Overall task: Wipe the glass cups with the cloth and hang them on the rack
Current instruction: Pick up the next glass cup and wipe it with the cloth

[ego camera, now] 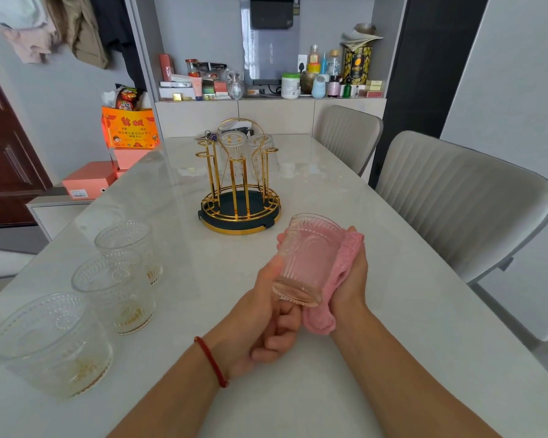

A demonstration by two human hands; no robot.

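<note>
Marble table (377,327), 2 grey chairs (456,197); left hand (263,324) grips cup (307,257), right hand (353,279) grips cloth (345,263).

1. The rack (239,188) stands on the surface (345,358), toward its far middle, with two cups (231,147) hung upside down on it.
2. Three cups (114,289) stand in a row along the surface's left edge.
3. In front of the rack, the left hand (263,324) and right hand (351,279) hold a cup (307,257) between them, the cloth (339,279) on its right side.
4. Two chairs (456,200) stand to the right of the surface.
</note>
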